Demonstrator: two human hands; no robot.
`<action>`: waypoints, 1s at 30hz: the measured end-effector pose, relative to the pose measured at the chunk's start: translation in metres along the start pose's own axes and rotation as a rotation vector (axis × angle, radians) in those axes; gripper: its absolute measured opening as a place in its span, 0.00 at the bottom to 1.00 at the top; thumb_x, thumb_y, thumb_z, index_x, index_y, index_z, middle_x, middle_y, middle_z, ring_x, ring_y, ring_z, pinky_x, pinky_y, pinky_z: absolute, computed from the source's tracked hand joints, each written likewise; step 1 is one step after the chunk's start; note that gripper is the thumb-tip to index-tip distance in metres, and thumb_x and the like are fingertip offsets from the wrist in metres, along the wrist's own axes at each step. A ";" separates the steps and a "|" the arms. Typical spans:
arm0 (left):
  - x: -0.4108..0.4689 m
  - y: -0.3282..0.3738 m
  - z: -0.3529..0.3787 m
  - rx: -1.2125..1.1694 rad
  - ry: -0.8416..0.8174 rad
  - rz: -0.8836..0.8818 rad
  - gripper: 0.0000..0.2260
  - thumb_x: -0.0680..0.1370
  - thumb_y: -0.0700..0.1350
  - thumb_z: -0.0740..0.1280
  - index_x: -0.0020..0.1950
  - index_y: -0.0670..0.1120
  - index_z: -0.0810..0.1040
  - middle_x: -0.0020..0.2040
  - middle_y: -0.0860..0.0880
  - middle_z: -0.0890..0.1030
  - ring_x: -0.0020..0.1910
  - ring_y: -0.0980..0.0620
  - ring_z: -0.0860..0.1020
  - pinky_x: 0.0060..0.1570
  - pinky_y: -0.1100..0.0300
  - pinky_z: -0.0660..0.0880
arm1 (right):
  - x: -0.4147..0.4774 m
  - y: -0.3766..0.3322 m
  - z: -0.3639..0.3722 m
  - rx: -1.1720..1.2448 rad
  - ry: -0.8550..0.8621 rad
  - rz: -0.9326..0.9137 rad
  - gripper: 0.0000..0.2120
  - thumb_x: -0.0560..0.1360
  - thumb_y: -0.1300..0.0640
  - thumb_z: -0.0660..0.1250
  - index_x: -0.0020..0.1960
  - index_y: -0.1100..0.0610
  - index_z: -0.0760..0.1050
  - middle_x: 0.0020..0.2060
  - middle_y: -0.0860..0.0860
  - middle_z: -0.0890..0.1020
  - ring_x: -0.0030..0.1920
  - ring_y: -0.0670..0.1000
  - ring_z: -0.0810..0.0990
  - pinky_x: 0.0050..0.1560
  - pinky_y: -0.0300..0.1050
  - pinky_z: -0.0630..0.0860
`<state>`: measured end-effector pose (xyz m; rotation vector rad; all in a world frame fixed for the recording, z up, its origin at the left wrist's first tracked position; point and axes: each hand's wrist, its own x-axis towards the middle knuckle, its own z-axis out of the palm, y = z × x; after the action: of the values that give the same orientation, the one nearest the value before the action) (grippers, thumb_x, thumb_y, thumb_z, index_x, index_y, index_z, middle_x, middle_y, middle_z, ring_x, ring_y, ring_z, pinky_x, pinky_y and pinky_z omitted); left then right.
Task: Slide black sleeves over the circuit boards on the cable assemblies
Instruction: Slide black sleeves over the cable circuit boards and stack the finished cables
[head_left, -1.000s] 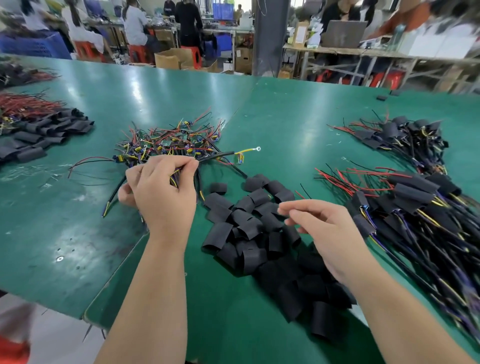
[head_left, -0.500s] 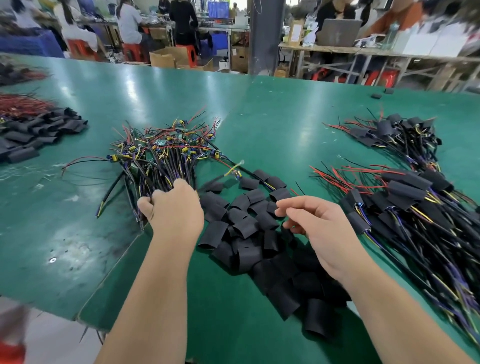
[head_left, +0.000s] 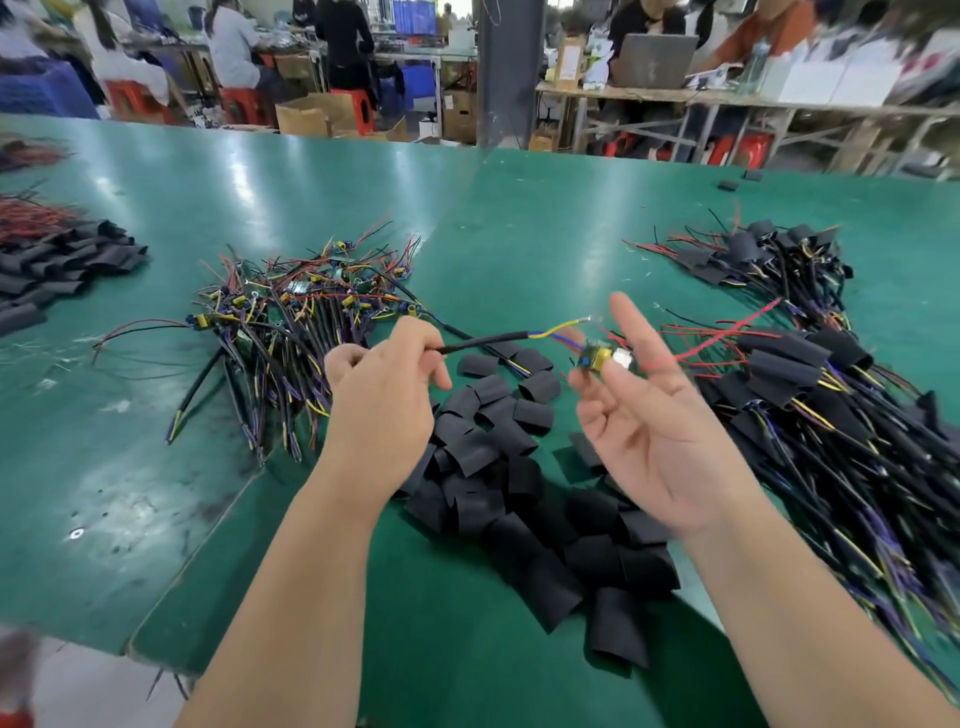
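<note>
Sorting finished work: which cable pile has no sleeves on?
The pile beyond the left hand: bare coloured wires and boards. The right pile and the far one wear black sleeves.

1. This is an electronics assembly workshop, of the factory-floor kind.
2. A long green bench (head_left: 519, 218) carries sorted heaps: bare cables (head_left: 291, 312) at 11 o'clock, black sleeves (head_left: 498, 467) at the centre, sleeved cables (head_left: 831, 405) at 3 o'clock, and a second sleeve heap (head_left: 62, 265) at 9 o'clock.
3. Beyond the bench at 12 o'clock, other workers (head_left: 234, 47) sit on red stools (head_left: 239, 104) among cardboard boxes (head_left: 306, 114). Blue crates (head_left: 47, 91) stand at 10 o'clock.
4. At 1 o'clock a laptop (head_left: 654, 57) stands on a cluttered table (head_left: 727, 96).
</note>
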<state>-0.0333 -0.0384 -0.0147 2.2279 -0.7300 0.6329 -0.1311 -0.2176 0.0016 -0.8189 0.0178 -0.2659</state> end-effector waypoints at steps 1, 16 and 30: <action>-0.001 -0.001 0.002 0.011 -0.030 0.007 0.10 0.80 0.38 0.49 0.47 0.49 0.67 0.37 0.56 0.78 0.33 0.55 0.73 0.49 0.59 0.53 | 0.001 -0.003 0.000 -0.013 0.031 -0.036 0.22 0.66 0.66 0.66 0.58 0.52 0.78 0.41 0.53 0.82 0.39 0.48 0.83 0.37 0.33 0.77; -0.009 0.034 0.016 -0.340 -0.027 0.150 0.12 0.78 0.38 0.65 0.59 0.41 0.81 0.43 0.51 0.79 0.41 0.61 0.73 0.47 0.72 0.68 | -0.001 0.021 0.003 -0.420 0.088 -0.065 0.13 0.61 0.63 0.72 0.46 0.61 0.80 0.37 0.54 0.85 0.37 0.53 0.83 0.35 0.37 0.77; -0.006 0.020 0.018 -0.347 -0.165 -0.120 0.03 0.74 0.42 0.72 0.46 0.47 0.86 0.35 0.64 0.79 0.35 0.70 0.75 0.38 0.77 0.66 | 0.009 0.023 -0.006 -0.855 0.013 -0.194 0.25 0.70 0.72 0.71 0.57 0.45 0.77 0.40 0.46 0.86 0.40 0.42 0.81 0.46 0.34 0.76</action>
<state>-0.0463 -0.0621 -0.0206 1.9969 -0.7203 0.2423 -0.1179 -0.2088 -0.0188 -1.6732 0.0676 -0.4572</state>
